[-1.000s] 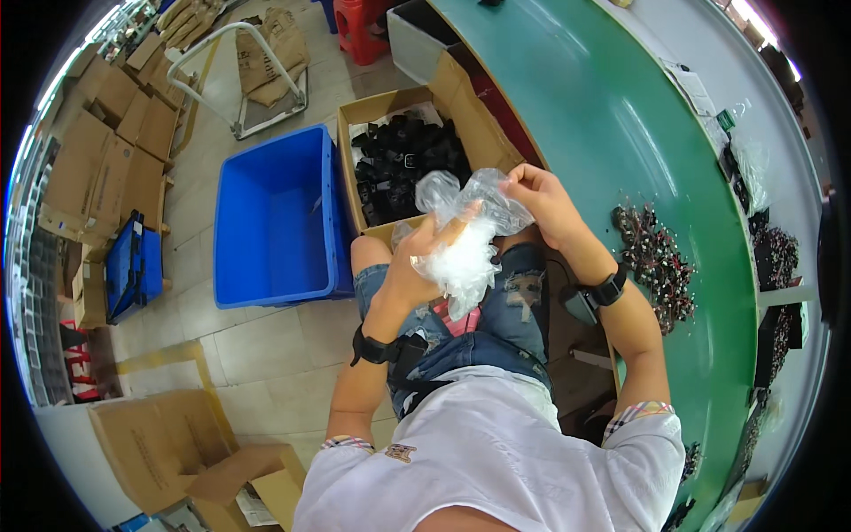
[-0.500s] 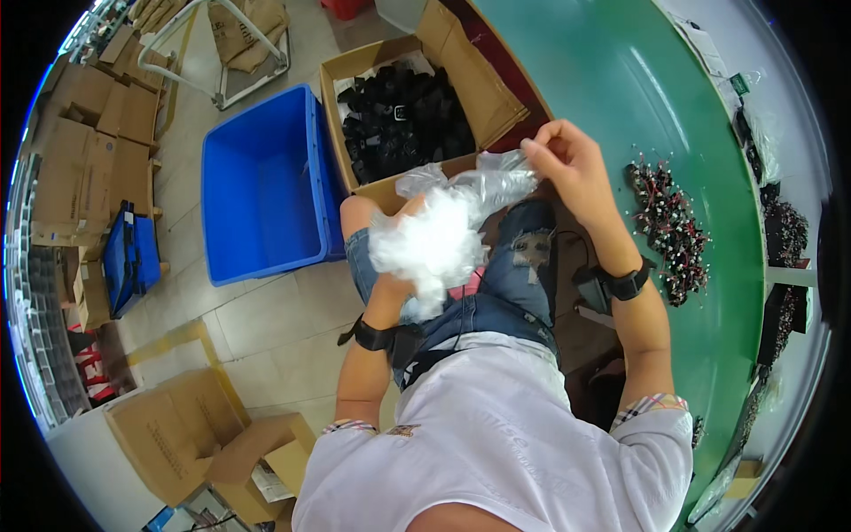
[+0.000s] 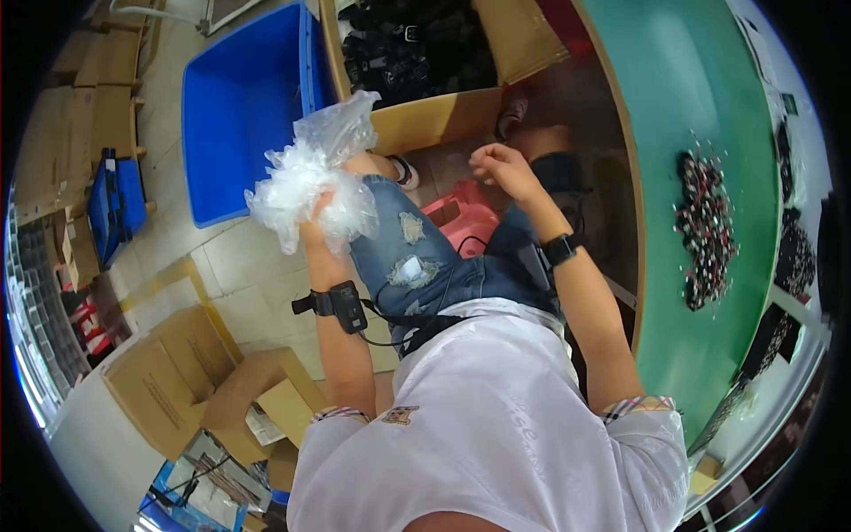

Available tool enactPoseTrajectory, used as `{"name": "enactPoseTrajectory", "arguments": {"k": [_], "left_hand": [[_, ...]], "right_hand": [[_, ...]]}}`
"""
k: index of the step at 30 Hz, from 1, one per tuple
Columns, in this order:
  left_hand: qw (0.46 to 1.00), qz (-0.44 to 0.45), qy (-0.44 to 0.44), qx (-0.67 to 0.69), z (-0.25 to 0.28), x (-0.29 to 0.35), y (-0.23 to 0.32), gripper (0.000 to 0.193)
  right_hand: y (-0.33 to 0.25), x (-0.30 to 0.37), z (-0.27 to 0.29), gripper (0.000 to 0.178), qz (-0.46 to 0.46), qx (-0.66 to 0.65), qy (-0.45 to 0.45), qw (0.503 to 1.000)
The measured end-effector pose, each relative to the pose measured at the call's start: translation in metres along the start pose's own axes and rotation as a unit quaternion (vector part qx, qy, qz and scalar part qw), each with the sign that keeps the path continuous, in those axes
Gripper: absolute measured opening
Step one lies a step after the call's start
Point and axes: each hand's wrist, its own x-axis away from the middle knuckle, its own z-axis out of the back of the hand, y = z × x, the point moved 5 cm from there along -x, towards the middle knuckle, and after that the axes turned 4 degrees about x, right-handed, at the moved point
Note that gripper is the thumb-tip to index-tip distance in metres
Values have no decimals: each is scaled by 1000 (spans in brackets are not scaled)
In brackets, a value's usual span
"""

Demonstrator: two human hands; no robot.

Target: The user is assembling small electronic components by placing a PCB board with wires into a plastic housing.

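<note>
My left hand (image 3: pixel 324 208) is closed around a crumpled bunch of clear plastic bags (image 3: pixel 301 182), which hides most of its fingers. The bunch is over my left thigh, overlapping the near right corner of the blue bin (image 3: pixel 239 115). My right hand (image 3: pixel 503 168) hovers above my right knee, its fingers curled in, with nothing visible in them. Beyond both hands stands an open cardboard box (image 3: pixel 439 120) filled with black parts (image 3: pixel 421 53), too jumbled to identify.
Along the right runs a green tabletop (image 3: pixel 683 381) bearing a heap of small wired parts (image 3: pixel 706 230). A pink plastic stool (image 3: pixel 470 217) shows between my legs. Cardboard cartons (image 3: pixel 168 372) stand at the lower left, and more boxes are stacked at the far left.
My left hand has carried the plastic bags left, toward the blue bin. My right hand has let go of the plastic and moved left and slightly down. The view has shifted.
</note>
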Motion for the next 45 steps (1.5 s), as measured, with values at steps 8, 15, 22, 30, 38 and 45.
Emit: {"name": "enactPoseTrajectory", "arguments": {"k": [8, 15, 22, 30, 38, 45], "left_hand": [[985, 111, 87, 98, 12, -77, -95, 46], [951, 229, 173, 111, 95, -70, -139, 47], [935, 270, 136, 186, 99, -70, -144, 48], [912, 278, -8, 301, 10, -126, -180, 49], [904, 208, -109, 358, -19, -119, -142, 51], [977, 52, -46, 202, -64, -84, -113, 66]], "right_hand": [[242, -151, 43, 33, 37, 653, -95, 750], [334, -202, 8, 34, -39, 598, -179, 780], [362, -213, -5, 39, -43, 499, -128, 856], [421, -184, 28, 43, -207, 408, -192, 868], [73, -97, -58, 14, -120, -14, -89, 989], [-98, 10, -78, 24, 152, -182, -52, 970]]}}
